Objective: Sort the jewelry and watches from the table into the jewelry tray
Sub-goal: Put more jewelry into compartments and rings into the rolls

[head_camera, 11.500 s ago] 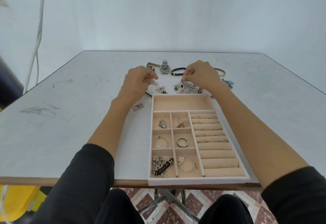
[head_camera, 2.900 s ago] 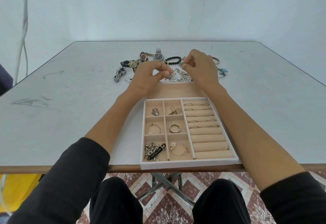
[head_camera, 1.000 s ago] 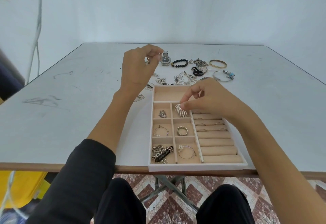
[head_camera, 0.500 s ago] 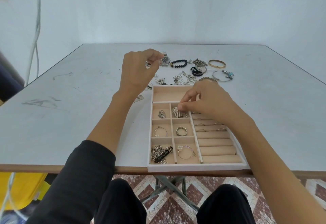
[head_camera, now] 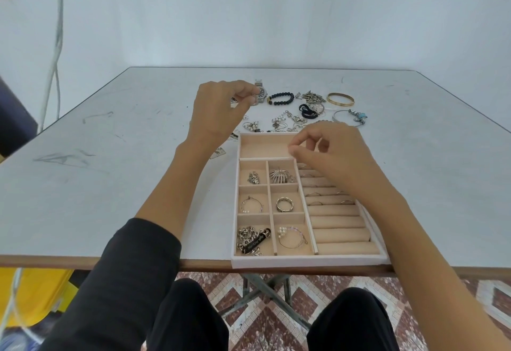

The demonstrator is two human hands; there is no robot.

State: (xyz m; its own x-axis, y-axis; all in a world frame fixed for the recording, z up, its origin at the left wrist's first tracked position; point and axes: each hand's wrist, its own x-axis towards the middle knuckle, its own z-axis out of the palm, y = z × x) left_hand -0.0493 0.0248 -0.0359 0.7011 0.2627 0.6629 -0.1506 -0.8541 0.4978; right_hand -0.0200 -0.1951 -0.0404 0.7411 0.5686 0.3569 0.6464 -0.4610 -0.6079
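Note:
The beige jewelry tray (head_camera: 304, 261) lies at the table's near edge. Its small compartments hold chains, hoops and a ring, and thin rings sit on its rolls. A spiky silver piece (head_camera: 279, 176) lies in the upper middle compartment. My right hand (head_camera: 334, 157) hovers just above and right of it, fingers curled, thumb near forefinger, with nothing seen in it. My left hand (head_camera: 218, 110) is raised beyond the tray and pinches a small silver piece (head_camera: 253, 102) next to the steel watch (head_camera: 261, 92).
Loose jewelry lies beyond the tray: a black bead bracelet (head_camera: 280, 99), a gold bangle (head_camera: 340, 99), a silver bangle with blue charm (head_camera: 349, 117), a black band (head_camera: 307, 111) and several small earrings (head_camera: 279, 125). The white table (head_camera: 110, 184) ends near my knees.
My right hand lowered the spiky silver piece into the upper middle compartment, let go and lifted a little. My left hand stayed raised with its small piece.

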